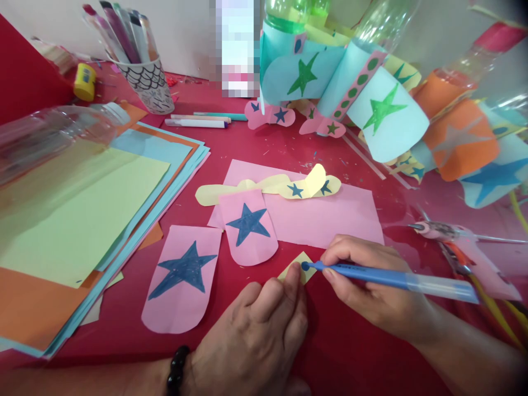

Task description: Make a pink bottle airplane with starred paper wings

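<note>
- Blue is the felt-tip marker (396,279), clasped in the right hand (371,286), its tip on a small yellow paper diamond (307,263).
- The left hand (256,335) presses that diamond to the red tabletop (355,352) with its fingertips (293,273), grasping nothing.
- Just left of the pressing fingers lie two pink rounded paper cut-outs with blue stars (181,278).
- Beyond the marker tip lies a pink paper sheet (330,214).
- Right of the marker hand lies a glue gun (457,242).

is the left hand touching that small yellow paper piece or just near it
Touching. In the head view, the left hand presses its fingertips onto the small yellow paper piece, covering its lower left part, with no gap visible.
</note>
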`<action>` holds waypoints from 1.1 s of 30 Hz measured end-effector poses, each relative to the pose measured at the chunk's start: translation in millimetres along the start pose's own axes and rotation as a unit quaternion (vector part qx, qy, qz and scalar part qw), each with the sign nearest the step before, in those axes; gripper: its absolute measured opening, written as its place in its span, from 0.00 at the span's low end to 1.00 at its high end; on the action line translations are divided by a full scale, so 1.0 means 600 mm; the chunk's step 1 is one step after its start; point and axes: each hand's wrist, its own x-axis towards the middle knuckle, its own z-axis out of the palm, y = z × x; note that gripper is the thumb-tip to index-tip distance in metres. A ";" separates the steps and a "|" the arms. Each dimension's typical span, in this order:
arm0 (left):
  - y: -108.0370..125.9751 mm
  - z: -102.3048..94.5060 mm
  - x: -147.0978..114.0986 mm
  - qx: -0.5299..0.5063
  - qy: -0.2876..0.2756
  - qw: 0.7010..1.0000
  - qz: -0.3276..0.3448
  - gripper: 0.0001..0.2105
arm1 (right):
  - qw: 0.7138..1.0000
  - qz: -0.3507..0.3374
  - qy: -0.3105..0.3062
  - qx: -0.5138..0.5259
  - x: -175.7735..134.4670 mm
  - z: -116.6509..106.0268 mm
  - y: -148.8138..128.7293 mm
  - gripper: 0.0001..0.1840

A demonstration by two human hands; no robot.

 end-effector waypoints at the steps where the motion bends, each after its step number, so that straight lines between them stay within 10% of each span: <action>1: 0.000 0.000 0.000 -0.002 0.001 1.000 0.002 0.38 | 1.000 0.000 0.000 0.002 -0.001 0.000 0.000 0.05; 33: 0.004 -0.005 0.002 0.016 0.018 1.000 -0.002 0.39 | 1.000 -0.003 0.012 -0.015 0.003 0.003 0.000 0.05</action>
